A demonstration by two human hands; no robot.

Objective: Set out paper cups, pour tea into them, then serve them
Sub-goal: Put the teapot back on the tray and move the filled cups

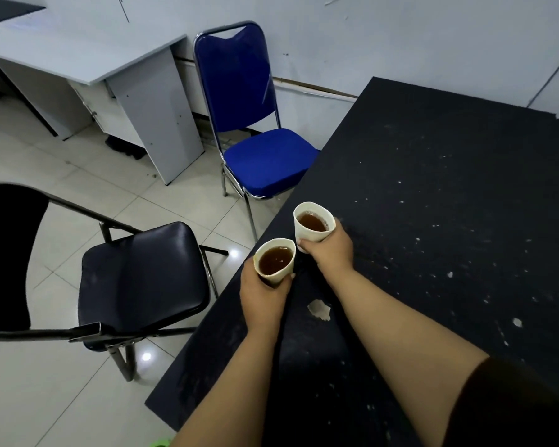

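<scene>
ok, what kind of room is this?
Likely an office or meeting room: a grey desk, a blue padded chair, a black folding chair and a worn black table on pale floor tiles.

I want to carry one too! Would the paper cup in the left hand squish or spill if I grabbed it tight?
Probably both. The paper cup in the left hand already looks bent out of round at its rim, so its thin wall likely gives under a squeeze. The tea sits fairly near the rim, so squeezing or tilting could slop it over. It narrows downward, so it may tip easily.
</scene>
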